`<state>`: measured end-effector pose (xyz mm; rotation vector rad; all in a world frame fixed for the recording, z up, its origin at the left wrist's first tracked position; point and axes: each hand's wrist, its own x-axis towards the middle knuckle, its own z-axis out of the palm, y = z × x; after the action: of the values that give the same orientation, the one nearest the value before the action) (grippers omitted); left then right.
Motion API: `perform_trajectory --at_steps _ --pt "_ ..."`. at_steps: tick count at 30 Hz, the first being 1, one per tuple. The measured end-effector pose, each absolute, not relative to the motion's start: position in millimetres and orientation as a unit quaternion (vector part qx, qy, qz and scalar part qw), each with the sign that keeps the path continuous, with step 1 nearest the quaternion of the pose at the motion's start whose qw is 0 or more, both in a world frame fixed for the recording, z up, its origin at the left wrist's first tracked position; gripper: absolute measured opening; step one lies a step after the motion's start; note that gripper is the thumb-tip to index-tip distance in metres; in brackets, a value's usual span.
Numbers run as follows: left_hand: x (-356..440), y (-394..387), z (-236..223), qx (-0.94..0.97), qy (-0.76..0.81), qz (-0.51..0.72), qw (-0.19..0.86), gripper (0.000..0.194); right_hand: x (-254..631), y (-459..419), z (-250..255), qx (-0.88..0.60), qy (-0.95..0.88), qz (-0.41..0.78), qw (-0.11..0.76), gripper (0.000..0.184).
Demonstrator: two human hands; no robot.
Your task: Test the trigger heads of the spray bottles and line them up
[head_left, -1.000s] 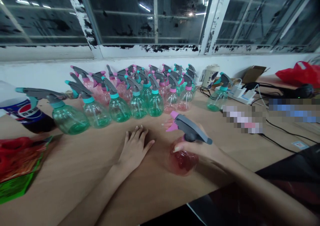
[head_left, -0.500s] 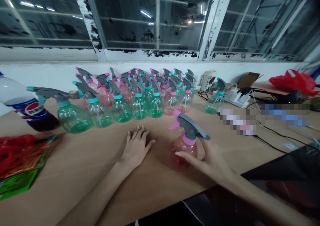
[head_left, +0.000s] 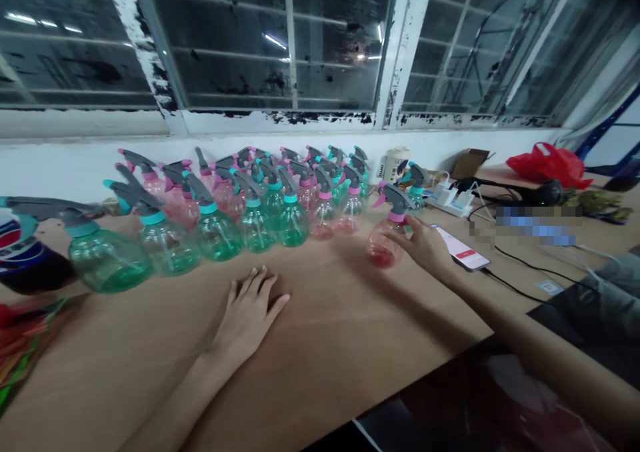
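Note:
My right hand (head_left: pixel 425 244) is stretched far forward and curls around the side of a pink spray bottle (head_left: pixel 384 242) with a grey trigger head, which stands upright on the wooden table (head_left: pixel 320 345) just right of the bottle group. My left hand (head_left: pixel 247 312) lies flat, palm down, on the bare wood near the middle, fingers spread and holding nothing. Several green and pink spray bottles (head_left: pixel 250 205) stand in rows along the wall behind it.
A phone (head_left: pixel 460 249) lies right of the pink bottle, with a cable. A power strip (head_left: pixel 447 195), a white cup (head_left: pixel 393 162), a cardboard box (head_left: pixel 470 162) and a red bag (head_left: pixel 547 162) sit at back right. A cola bottle (head_left: pixel 20 252) lies far left.
My right hand has carried the pink bottle away from me and set it down beside the rows of bottles. My left hand has stayed flat on the table.

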<state>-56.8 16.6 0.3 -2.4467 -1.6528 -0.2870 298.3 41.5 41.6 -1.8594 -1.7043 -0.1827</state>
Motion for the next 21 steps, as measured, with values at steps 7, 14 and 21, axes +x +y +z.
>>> perform_trajectory --at_steps 7,14,21 --pt "-64 20 -2 -0.827 -0.544 -0.097 0.104 0.052 316 113 42 -0.728 -0.609 -0.067 0.307 0.05" --pt "-80 30 -23 -0.838 -0.509 -0.126 0.149 0.057 322 151 43 -0.732 -0.603 -0.043 0.314 0.051" --pt "-83 31 -24 -0.848 -0.486 -0.154 0.144 0.056 320 174 44 -0.728 -0.601 -0.029 0.328 0.052"
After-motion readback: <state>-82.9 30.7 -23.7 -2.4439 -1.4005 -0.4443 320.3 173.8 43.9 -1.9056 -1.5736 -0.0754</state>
